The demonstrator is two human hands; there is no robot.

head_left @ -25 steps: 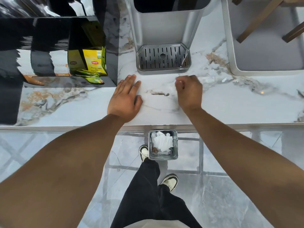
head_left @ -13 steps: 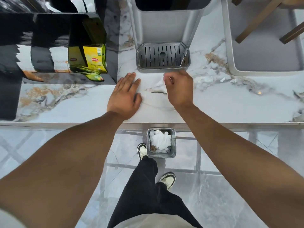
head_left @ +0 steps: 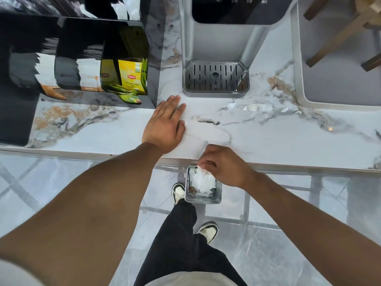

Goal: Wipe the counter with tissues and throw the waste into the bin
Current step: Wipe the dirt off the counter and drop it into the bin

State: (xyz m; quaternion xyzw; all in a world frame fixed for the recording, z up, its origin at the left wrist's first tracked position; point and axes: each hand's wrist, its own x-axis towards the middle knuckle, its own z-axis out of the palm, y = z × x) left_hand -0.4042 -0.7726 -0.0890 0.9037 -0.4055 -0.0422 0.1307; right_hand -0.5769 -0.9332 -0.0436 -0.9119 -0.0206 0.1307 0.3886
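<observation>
My left hand (head_left: 166, 125) lies flat, fingers spread, on the white marble counter (head_left: 278, 139), holding nothing. My right hand (head_left: 223, 165) hangs just past the counter's front edge, directly above the small metal bin (head_left: 218, 200) on the floor. Its fingers are pinched on a crumpled white tissue (head_left: 201, 162) that sticks out at the fingertips. Inside the bin lie white used tissues (head_left: 203, 182) and some brown waste. A few small white scraps (head_left: 255, 107) remain on the counter in front of the dispenser.
A grey water dispenser with a slotted drip tray (head_left: 215, 79) stands at the back. A black organiser with Lipton tea bags (head_left: 132, 79) and sachets sits at the left. A grey tray (head_left: 338, 75) is at the right. My legs and shoes (head_left: 208, 231) are beside the bin.
My right hand has pulled back from the counter near the drip tray to the front edge and over the bin, carrying the tissue. My left hand has stayed flat in place.
</observation>
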